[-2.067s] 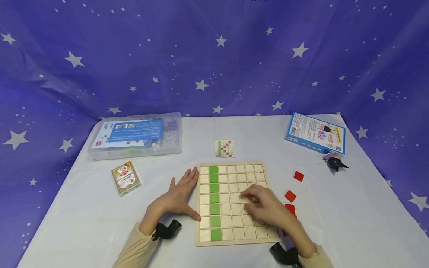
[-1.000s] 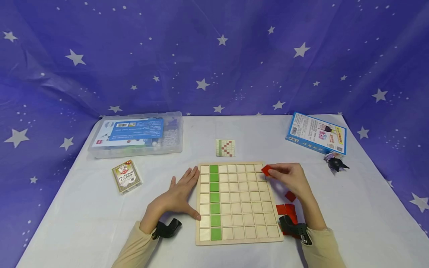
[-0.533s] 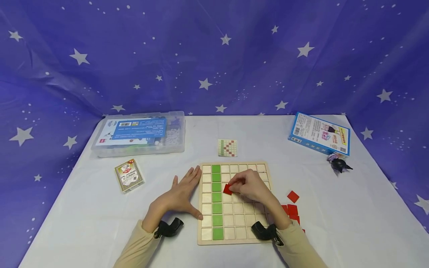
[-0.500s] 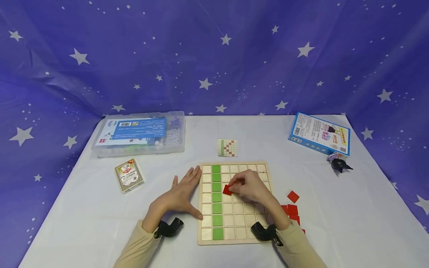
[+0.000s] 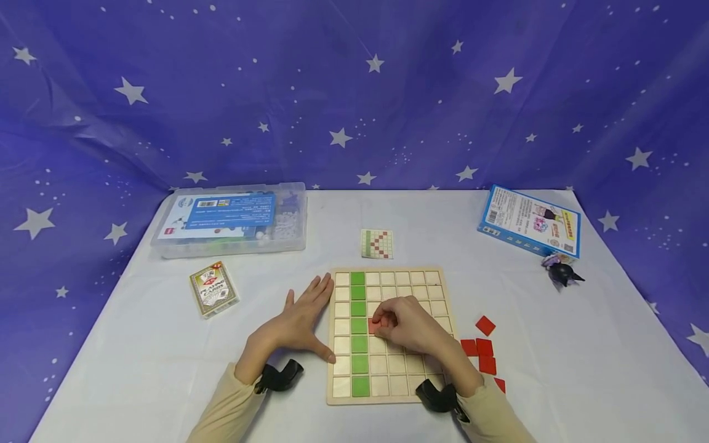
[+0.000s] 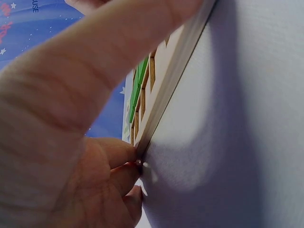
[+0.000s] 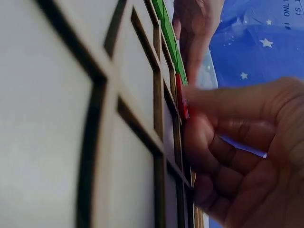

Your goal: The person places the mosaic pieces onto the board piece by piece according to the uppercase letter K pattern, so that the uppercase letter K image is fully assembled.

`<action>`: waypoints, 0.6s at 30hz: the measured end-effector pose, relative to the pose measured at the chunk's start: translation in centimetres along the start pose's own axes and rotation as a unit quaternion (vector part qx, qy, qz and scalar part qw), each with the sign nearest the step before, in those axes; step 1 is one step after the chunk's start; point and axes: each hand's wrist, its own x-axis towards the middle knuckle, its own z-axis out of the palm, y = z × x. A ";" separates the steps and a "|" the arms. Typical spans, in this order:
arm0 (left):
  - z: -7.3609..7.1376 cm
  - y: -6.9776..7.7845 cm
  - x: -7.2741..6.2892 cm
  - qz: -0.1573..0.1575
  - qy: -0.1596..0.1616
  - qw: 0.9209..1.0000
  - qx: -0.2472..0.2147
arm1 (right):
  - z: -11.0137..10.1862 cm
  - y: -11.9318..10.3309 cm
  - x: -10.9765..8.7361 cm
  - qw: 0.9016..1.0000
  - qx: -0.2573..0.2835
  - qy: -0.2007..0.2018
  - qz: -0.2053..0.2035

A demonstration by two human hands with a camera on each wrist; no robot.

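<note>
Loose red square tiles (image 5: 484,347) lie just right of a square pale wooden grid board (image 5: 379,386). The right hand (image 5: 410,323) pinches a single red square tile (image 5: 373,327) between thumb and fingertips at a middle-row cell, beside green square tiles (image 5: 359,343). The left hand (image 5: 293,326), fingers spread wide, touches the board's left edge. Beyond lies a small printed grid card (image 5: 377,243).

My desk (image 5: 138,363): white
Before me: square wooden grid board (image 5: 398,384)
Left: clear plastic case (image 5: 232,221), gold-white card pack (image 5: 213,289)
Right: square red tiles (image 5: 484,347), flat blue-white box (image 5: 528,221)
</note>
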 end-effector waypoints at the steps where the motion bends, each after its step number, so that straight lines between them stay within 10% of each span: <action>1: 0.0 0.0 0.0 0.000 -0.001 1.000 -0.001 | -0.2 0.0 0.0 1.000 0.009 -0.011 -0.006; 11: -0.1 0.1 0.0 0.002 -0.001 1.000 0.001 | -5.0 3.1 -1.6 0.999 0.052 -0.002 0.003; 18: -0.2 0.2 0.0 -0.001 -0.004 1.000 -0.002 | -9.8 8.3 -5.0 0.991 0.015 0.070 0.116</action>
